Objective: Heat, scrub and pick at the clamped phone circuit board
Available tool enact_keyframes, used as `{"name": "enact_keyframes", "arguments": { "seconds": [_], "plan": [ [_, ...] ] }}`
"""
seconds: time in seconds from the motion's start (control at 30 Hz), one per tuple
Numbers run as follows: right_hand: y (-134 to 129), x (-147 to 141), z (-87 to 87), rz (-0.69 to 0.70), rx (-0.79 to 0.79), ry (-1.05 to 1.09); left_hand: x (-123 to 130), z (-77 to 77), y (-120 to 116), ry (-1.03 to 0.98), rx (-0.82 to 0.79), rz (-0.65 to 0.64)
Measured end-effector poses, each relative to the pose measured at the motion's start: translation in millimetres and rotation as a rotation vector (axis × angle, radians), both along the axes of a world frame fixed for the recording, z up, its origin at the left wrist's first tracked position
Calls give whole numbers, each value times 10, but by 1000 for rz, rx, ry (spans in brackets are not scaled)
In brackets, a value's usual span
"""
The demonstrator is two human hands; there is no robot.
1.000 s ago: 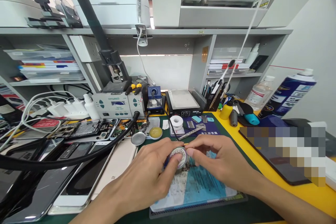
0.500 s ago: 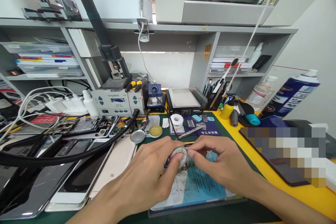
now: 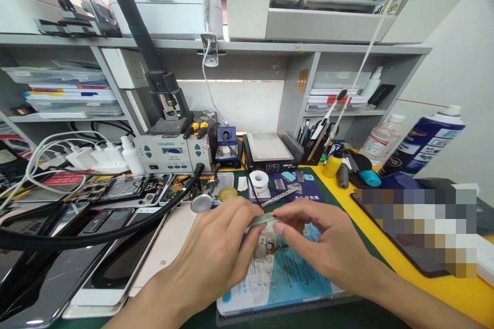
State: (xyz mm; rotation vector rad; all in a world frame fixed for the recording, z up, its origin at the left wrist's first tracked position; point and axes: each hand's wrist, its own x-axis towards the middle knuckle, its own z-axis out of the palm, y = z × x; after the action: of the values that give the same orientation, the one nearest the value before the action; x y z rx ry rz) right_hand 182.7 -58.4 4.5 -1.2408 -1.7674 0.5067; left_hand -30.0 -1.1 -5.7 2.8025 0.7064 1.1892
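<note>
My left hand (image 3: 224, 244) pinches a small flat round spool (image 3: 263, 220) between thumb and fingers, seen nearly edge-on. Close against its right edge is my right hand (image 3: 328, 239), thumb and forefinger drawn together. What lies between those right fingertips is too small to make out. Below both hands, a small metal-and-circuit piece (image 3: 272, 247) rests on a stained blue-and-white booklet (image 3: 297, 280). Just beyond the fingers lie steel tweezers (image 3: 280, 196) and a white reel (image 3: 258, 181).
Several phones, including a white one (image 3: 104, 295), lie at left under a thick black hose (image 3: 116, 236). Behind stand a grey rework station (image 3: 173, 151) and a black heating plate (image 3: 270, 146). An open round tin (image 3: 201, 203) sits near my left hand. Bottles (image 3: 386, 139) stand at right.
The round spool has been tilted in my left hand, from its printed face showing to nearly edge-on. My right fingers stay close beside it. The view has shifted slightly.
</note>
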Motion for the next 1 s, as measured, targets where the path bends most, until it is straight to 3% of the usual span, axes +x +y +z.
{"name": "enact_keyframes", "arguments": {
  "seconds": [0.17,0.5,1.0],
  "plan": [
    [-2,-16,-11,51,-23,32,-15,-29,42,-61,160,-44],
    [23,17,43,330,-575,573,-24,-44,41,-80,298,-57],
    [67,24,27,431,-696,739,1,-41,23,-98,302,-110]
  ]
}}
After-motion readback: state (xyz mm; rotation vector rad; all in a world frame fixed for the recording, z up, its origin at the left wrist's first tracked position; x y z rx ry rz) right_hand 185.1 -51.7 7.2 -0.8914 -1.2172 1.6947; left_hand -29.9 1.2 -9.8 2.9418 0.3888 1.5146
